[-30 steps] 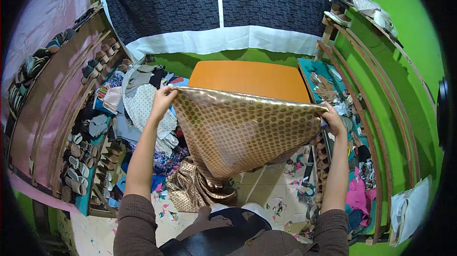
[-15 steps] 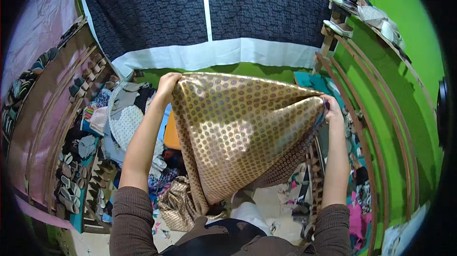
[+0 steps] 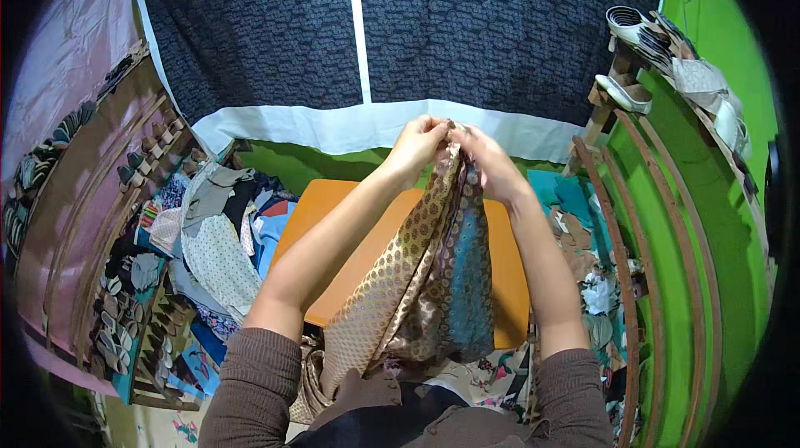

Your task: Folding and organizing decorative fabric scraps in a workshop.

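Observation:
A shiny gold fabric (image 3: 400, 290) with a pattern of small dark round motifs hangs in folds from my two raised hands. At its gathered top edge my left hand (image 3: 421, 144) pinches the cloth. My right hand (image 3: 487, 160) is right beside it, closed at the same gathered edge, its fingertips partly hidden and slightly blurred. Down the right side of the cloth a bluish sheen shows. Its lower end drops toward my lap, where more of the gold cloth lies bunched. Behind it stands an orange-brown tabletop (image 3: 333, 210).
A heap of clothes (image 3: 221, 256) lies left of the table. Racks with many shoes (image 3: 117, 327) stand at the far left. On the right are wooden rails (image 3: 667, 281), a shelf with pale shoes (image 3: 625, 94) and fabric scraps (image 3: 596, 294). A dark patterned curtain (image 3: 250, 23) hangs behind.
My hands were wide apart with the gold fabric stretched between them; now they meet at the middle and the cloth hangs folded. The orange-brown tabletop has come into fuller view.

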A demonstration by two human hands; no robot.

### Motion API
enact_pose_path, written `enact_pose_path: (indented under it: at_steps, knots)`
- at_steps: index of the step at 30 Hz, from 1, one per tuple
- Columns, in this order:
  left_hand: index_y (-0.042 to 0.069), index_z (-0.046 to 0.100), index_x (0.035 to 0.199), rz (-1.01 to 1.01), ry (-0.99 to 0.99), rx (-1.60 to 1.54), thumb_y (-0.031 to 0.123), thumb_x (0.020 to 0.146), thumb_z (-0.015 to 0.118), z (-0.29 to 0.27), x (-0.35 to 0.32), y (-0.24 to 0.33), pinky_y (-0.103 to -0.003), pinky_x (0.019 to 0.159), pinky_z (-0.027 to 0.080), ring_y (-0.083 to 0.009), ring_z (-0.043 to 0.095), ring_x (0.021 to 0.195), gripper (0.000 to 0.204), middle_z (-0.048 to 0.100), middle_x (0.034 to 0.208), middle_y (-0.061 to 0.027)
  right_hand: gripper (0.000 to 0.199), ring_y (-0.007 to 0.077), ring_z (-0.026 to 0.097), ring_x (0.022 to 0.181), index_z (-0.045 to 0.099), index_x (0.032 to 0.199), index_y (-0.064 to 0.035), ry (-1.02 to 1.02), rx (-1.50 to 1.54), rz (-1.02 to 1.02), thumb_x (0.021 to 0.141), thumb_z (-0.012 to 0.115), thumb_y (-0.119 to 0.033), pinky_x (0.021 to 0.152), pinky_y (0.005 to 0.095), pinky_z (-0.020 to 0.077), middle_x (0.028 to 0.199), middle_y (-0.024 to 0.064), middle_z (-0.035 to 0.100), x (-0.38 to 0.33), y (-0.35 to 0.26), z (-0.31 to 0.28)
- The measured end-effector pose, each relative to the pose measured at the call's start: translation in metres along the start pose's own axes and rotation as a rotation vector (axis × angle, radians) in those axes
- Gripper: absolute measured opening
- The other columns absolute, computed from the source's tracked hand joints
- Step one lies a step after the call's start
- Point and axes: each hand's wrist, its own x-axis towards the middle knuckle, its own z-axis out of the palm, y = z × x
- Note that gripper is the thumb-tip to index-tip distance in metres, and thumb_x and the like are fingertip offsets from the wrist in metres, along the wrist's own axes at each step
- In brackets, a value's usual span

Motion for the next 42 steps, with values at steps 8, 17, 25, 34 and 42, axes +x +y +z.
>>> enact_pose_path:
  at_steps: [8,17,25,34,42]
  knots:
    - [0.011,0.021,0.133,0.545,-0.019,0.778,0.026,0.069,0.071,-0.030,-0.041,-0.023,-0.040,0.098,0.030,-0.0219,0.039,0.114,0.083,0.040,0.120,-0.0119,0.039,0.0091,0.052,0.083,0.050,0.108,-0.0015,-0.119,-0.053,0.069,0.069,0.046,0.004,0.074,0.0225,0.0420,0.095,0.0029,0.056,-0.027,0.031,-0.026]
    - [0.005,0.006,0.137,-0.133,-0.526,0.226,0.030,0.066,0.073,-0.057,-0.105,-0.121,-0.038,0.106,0.016,-0.0251,0.016,0.130,0.101,0.016,0.140,-0.0158,0.022,0.0078,0.052,0.078,0.049,0.092,-0.0055,-0.344,0.236,0.056,0.074,0.040,0.002,0.069,0.0227,0.0430,0.086,0.0010,0.053,-0.096,0.018,0.024]
    - [0.003,0.057,0.098,-0.050,-0.172,-0.136,0.012,0.075,0.060,-0.072,-0.222,-0.114,-0.025,0.067,0.044,-0.0109,0.056,0.077,0.024,0.060,0.088,-0.0025,0.019,0.0056,0.051,0.081,0.048,0.100,-0.0041,-0.059,-0.083,0.003,0.083,0.042,0.000,0.071,0.0205,0.0422,0.088,-0.0002,0.052,-0.242,0.005,0.086]
    - [0.000,0.053,0.102,0.485,0.015,0.142,0.001,0.080,0.056,-0.058,-0.387,-0.086,-0.025,0.069,0.043,-0.0114,0.053,0.080,0.022,0.057,0.095,-0.0043,0.036,0.0149,0.050,0.096,0.046,0.113,0.0028,0.387,-0.629,0.020,0.080,0.032,0.005,0.082,0.0223,0.0370,0.102,0.0106,0.055,-0.385,0.053,0.093]
    - [-0.001,0.050,0.104,0.578,0.091,0.299,0.008,0.085,0.053,-0.040,-0.426,-0.015,-0.024,0.067,0.041,-0.0096,0.051,0.076,0.021,0.056,0.083,-0.0044,0.044,0.0148,0.049,0.096,0.042,0.116,-0.0001,0.451,-0.197,-0.196,0.077,0.027,0.013,0.084,0.0252,0.0394,0.107,0.0078,0.051,-0.379,0.005,0.126]
